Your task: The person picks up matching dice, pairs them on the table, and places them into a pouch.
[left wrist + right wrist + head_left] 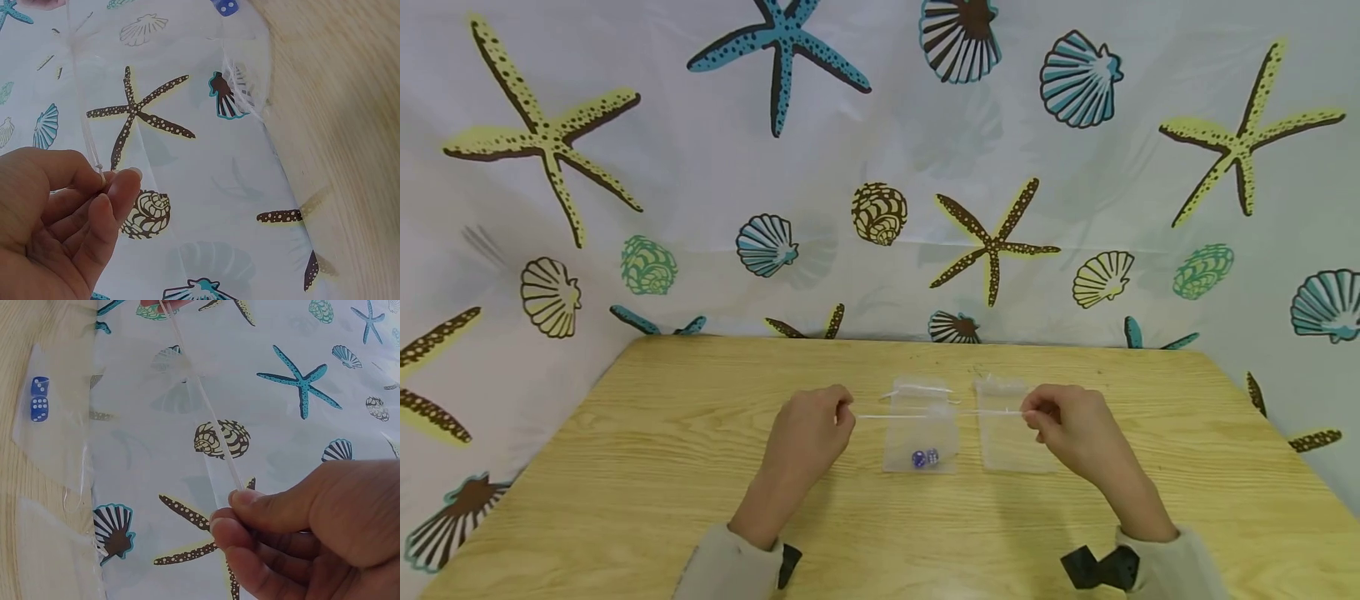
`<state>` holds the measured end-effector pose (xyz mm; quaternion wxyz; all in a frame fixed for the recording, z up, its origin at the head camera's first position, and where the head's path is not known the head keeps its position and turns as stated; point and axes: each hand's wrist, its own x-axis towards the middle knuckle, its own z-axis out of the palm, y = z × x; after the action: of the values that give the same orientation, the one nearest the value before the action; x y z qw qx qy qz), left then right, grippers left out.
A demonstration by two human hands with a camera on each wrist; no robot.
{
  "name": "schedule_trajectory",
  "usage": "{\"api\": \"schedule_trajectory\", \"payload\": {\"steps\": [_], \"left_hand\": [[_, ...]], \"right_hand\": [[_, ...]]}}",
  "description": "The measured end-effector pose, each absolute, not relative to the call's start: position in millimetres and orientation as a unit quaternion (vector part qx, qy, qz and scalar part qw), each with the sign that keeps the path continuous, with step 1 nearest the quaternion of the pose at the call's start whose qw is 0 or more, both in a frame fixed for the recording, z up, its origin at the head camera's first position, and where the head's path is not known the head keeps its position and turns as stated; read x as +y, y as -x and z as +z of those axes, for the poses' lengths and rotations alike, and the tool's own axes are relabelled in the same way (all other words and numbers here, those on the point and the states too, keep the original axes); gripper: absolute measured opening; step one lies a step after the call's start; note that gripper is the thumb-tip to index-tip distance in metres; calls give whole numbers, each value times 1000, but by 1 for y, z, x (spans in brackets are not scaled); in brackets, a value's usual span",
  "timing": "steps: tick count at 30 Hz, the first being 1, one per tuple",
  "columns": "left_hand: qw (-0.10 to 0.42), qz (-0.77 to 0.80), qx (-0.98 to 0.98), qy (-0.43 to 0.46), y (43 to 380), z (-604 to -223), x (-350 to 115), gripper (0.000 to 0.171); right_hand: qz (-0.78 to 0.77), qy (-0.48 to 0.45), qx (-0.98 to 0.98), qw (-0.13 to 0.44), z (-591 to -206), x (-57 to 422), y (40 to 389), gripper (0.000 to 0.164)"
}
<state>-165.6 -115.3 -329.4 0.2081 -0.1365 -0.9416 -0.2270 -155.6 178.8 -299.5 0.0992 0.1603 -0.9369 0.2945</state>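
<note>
A thin white drawstring [887, 416] is stretched level between both hands, above the table. At its left end my left hand [811, 429] pinches it between thumb and forefinger; a small knot shows there in the left wrist view. The other end is pinched by my right hand [1075, 429]. Below the string lies a sheer white pouch [898, 442] with two blue dice [39, 409] near its bottom. Another sheer pouch [1007, 446], flat and without dice, lies to its right, close to my right hand. Whether the stretched string belongs to a pouch I cannot tell.
The light wooden table [662, 467] reaches back to a white curtain [715, 183] printed with starfish and shells. Loose cord ends stick out near the tops of both pouches. Each sleeve [730, 567] has a black strap or mount at the wrist.
</note>
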Motion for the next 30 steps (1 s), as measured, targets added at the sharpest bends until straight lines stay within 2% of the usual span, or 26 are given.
{"api": "schedule_trajectory", "payload": {"steps": [9, 19, 30], "left_hand": [[193, -256, -941, 111, 158, -324, -129, 15], [197, -250, -944, 90, 149, -321, -157, 16], [226, -226, -944, 78, 139, -307, -188, 15]], "right_hand": [[301, -164, -934, 100, -300, 167, 154, 7], [295, -210, -925, 117, -300, 142, 156, 10], [290, -259, -915, 107, -299, 109, 161, 9]]}}
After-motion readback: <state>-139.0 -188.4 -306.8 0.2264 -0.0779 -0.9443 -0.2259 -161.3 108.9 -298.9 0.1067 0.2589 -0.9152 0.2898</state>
